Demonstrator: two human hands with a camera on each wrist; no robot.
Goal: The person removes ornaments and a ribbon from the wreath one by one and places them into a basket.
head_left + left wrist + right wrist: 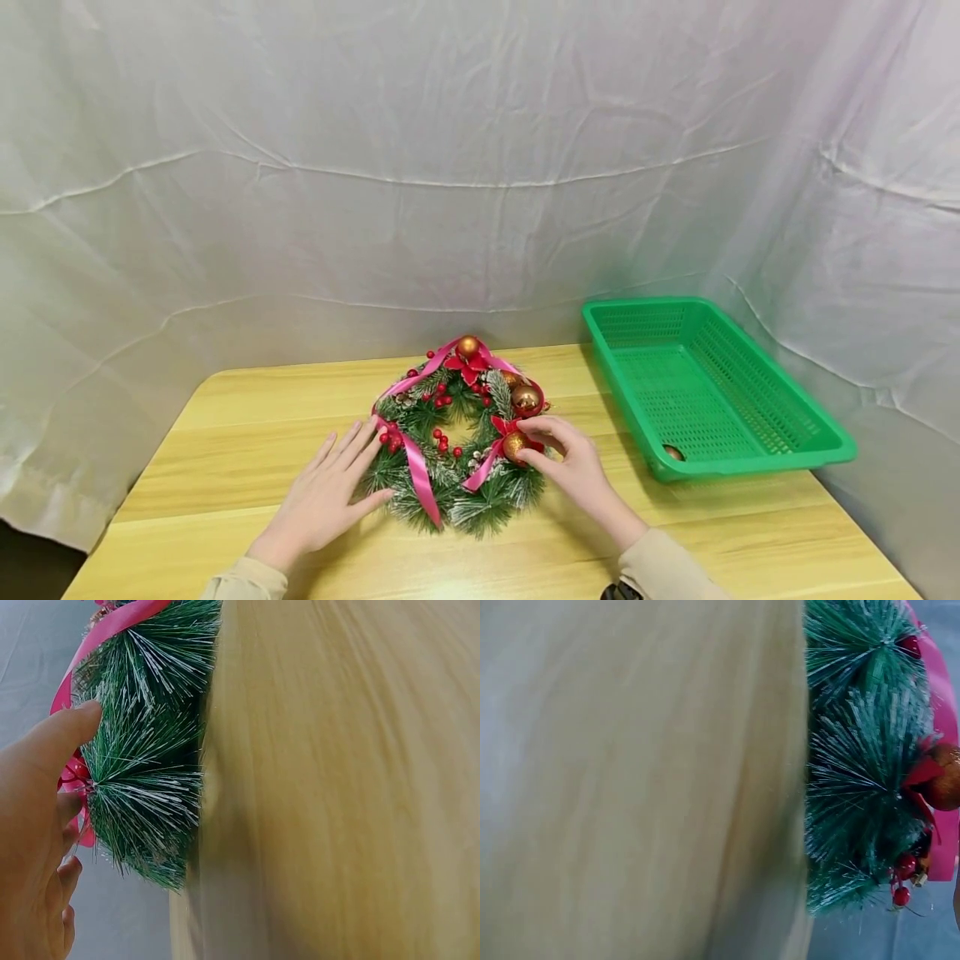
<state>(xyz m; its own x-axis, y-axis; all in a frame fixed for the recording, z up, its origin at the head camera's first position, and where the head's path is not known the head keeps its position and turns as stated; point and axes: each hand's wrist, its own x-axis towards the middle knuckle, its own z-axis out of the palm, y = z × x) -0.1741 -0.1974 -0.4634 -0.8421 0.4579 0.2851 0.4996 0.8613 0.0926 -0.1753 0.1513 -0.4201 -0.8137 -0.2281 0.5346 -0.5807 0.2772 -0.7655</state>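
A green Christmas wreath (487,502) with frosted needles lies on the table, trimmed with red berries, a pink ribbon (420,482) and gold balls. My right hand (576,468) pinches a glittery gold ball (514,447) between thumb and fingers, at a red flower on the wreath's right side. In the right wrist view that ball (943,778) sits against the red petals, with only a sliver of hand showing. With fingers extended, my left hand (326,496) touches the left side of the wreath beside the ribbon and berries. Its thumb (79,724) lies by the needles.
A green plastic basket (757,465) stands at the table's right, with a small brownish ball (673,452) in its near corner. Pale cloth (450,242) hangs behind and beside the wooden table (247,425).
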